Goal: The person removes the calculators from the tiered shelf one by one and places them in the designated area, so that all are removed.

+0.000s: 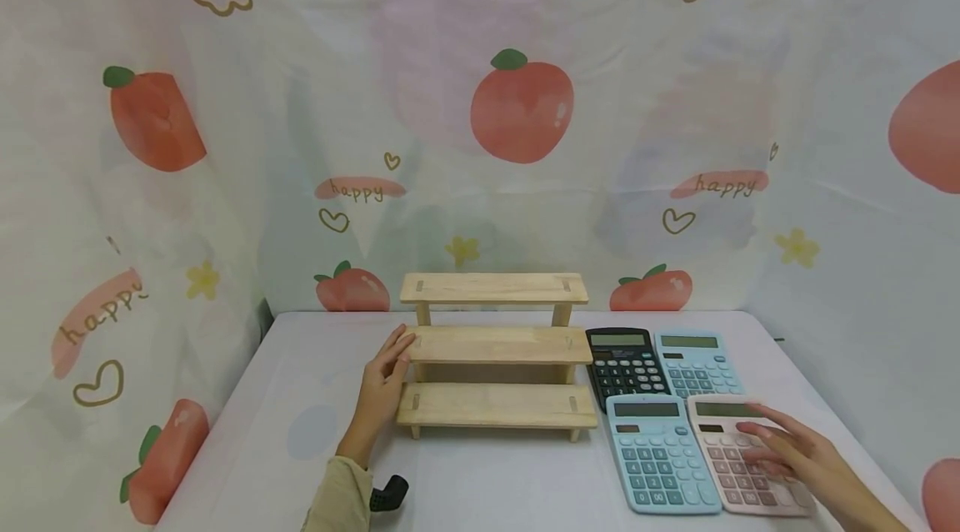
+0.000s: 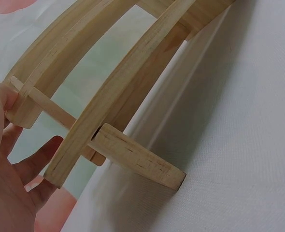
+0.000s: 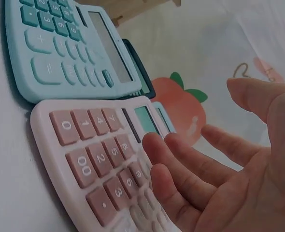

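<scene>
My left hand (image 1: pixel 382 382) is at the left end of a three-tier wooden shelf (image 1: pixel 497 405), its fingers touching the end of the middle board. In the left wrist view, fingers (image 2: pixel 38 157) spread around the ends of two boards (image 2: pixel 116 92). Over the upper right part of a pink calculator (image 1: pixel 738 465) hovers my right hand (image 1: pixel 798 453), fingers loosely bent and holding nothing. To the left of the pink one lies a light blue calculator (image 1: pixel 656 465). Behind these two lie a black calculator (image 1: pixel 626 369) and another light blue one (image 1: pixel 697 369).
A small black object (image 1: pixel 388 494) lies by my left sleeve (image 1: pixel 341 494) near the front of the white table (image 1: pixel 495 482). Behind the table and along both sides hangs a fruit-patterned cloth (image 1: pixel 600 32). The black calculator sits close against the shelf's right side.
</scene>
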`<state>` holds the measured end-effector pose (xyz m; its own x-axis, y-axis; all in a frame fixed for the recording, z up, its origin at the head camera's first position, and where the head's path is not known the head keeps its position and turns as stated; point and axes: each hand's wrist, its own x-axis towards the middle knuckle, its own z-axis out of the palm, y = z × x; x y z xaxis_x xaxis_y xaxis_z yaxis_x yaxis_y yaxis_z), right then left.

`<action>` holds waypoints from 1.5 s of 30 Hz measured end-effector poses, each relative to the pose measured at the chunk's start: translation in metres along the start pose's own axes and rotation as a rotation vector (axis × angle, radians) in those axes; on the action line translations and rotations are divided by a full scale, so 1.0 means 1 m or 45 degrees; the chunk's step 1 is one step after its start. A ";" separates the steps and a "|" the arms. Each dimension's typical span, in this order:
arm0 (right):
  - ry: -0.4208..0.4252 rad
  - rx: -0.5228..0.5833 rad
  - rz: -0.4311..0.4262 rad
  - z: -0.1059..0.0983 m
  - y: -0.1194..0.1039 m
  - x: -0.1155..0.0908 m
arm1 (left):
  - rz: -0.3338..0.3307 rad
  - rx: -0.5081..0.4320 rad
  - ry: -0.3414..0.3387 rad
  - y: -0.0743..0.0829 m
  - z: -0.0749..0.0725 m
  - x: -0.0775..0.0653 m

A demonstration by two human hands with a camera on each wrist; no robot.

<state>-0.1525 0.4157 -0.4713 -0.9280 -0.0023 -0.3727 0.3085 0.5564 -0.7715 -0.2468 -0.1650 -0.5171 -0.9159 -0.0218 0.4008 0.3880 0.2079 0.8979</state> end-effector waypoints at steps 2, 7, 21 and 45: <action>0.004 0.017 -0.010 0.003 -0.002 0.001 | 0.003 -0.001 -0.001 0.000 0.000 0.000; 0.008 0.059 -0.081 0.010 -0.007 0.003 | -0.005 0.017 -0.002 0.002 0.000 -0.001; 0.210 0.111 -0.424 0.037 -0.026 0.015 | -0.014 0.042 -0.012 0.002 -0.002 -0.002; 0.186 0.232 -0.660 0.074 -0.077 0.041 | -0.056 0.044 0.021 0.005 0.002 0.000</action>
<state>-0.1987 0.3108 -0.4653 -0.9829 -0.1148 0.1438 -0.1761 0.3608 -0.9159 -0.2451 -0.1622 -0.5133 -0.9299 -0.0478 0.3647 0.3437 0.2402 0.9079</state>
